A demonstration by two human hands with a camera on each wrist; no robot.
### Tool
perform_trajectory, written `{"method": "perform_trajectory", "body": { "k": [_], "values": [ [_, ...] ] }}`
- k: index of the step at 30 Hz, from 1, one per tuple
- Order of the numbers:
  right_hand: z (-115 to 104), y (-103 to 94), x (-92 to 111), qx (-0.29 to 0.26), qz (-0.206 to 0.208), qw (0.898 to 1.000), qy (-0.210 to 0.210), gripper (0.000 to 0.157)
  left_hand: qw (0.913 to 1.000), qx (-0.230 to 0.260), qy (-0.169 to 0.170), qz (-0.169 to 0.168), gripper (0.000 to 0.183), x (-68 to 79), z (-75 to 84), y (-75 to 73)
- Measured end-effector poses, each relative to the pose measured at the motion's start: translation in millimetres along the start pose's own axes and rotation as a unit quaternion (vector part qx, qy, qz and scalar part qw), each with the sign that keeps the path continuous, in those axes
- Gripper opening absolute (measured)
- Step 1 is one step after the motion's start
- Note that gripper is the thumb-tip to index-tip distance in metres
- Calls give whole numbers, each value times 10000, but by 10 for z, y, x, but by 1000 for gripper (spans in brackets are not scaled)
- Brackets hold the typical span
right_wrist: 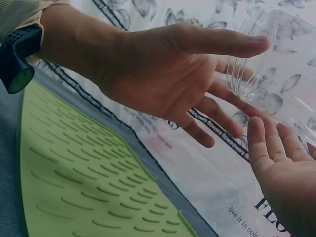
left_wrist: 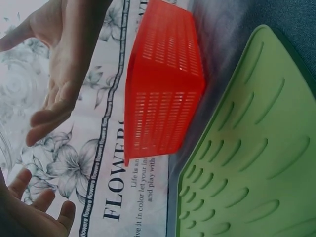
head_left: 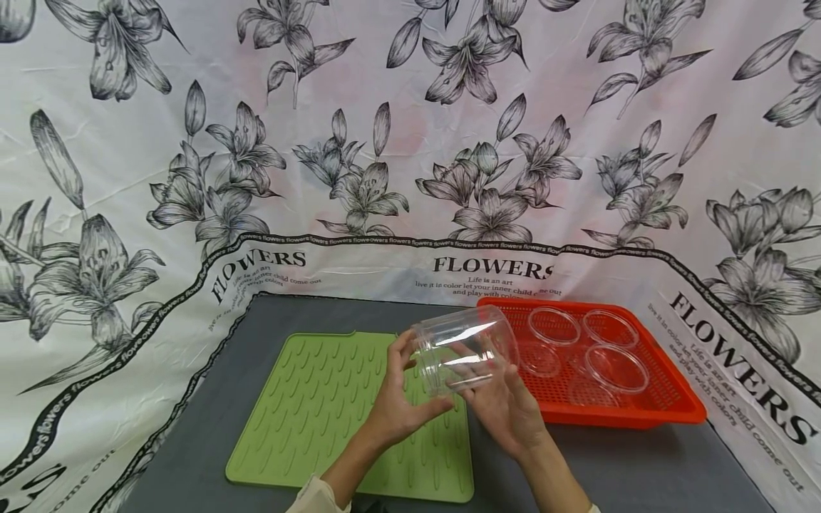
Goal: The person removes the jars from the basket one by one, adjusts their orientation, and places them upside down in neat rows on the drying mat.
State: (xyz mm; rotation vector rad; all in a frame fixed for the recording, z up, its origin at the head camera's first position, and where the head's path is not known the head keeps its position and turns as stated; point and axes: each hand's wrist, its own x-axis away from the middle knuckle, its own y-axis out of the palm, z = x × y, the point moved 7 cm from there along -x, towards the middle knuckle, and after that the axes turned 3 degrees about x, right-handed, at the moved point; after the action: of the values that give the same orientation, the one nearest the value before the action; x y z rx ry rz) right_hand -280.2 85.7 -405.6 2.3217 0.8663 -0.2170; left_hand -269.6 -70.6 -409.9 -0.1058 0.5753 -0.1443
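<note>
A clear plastic jar (head_left: 468,349) is held tilted on its side above the mat, its threaded mouth toward the lower left and its base toward the upper right. My left hand (head_left: 400,406) holds it at the mouth end, fingers behind the rim and thumb at the near side. Cradling the base end from below is my right hand (head_left: 507,413); its fingers show through the clear wall. In the right wrist view the left thumb (right_wrist: 247,45) overlaps the threaded rim. Only a faint part of the jar shows in the left wrist view, beside the right hand (left_wrist: 64,74).
A green ridged mat (head_left: 308,406) lies on the grey table (head_left: 199,427). To its right stands a red perforated basket (head_left: 673,410) with three clear jars (head_left: 617,388) upright inside. Flower-printed cloth (head_left: 359,274) hangs behind and along both sides of the table.
</note>
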Motion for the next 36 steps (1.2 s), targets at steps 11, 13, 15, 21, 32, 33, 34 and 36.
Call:
{"method": "perform_trajectory", "body": {
  "k": [11, 13, 15, 21, 32, 33, 34, 36],
  "values": [
    [10, 32, -40, 95, -58, 9999, 9, 76, 9998, -163, -62, 38, 104, 41, -21, -46],
    [11, 35, -44, 100, -38, 9999, 18, 76, 9996, -155, -211, 47, 104, 55, -17, -59],
    [5, 38, -48, 84, -34, 10000, 1, 75, 9991, -121, -397, 43, 104, 79, -17, -75],
    [-38, 58, -80, 149, -91, 9998, -86, 71, 9974, -393, -612, -14, 96, 245, -39, -241],
    [-96, 17, -126, 372, 13, 9993, 15, 75, 9769, -1686, -1308, 102, 61, 731, -196, -1038],
    [-95, 10, -130, 402, 48, 9992, 22, 73, 9726, -1898, -1337, 91, 59, 771, -209, -1097],
    [-92, 6, -135, 420, 78, 9991, 33, 70, 9666, -2150, -1395, 69, 57, 814, -227, -1155],
    [-89, -4, -155, 492, 121, 9987, 10, 68, 9521, -2651, -1526, -19, 55, 904, -265, -1262]
  ]
}}
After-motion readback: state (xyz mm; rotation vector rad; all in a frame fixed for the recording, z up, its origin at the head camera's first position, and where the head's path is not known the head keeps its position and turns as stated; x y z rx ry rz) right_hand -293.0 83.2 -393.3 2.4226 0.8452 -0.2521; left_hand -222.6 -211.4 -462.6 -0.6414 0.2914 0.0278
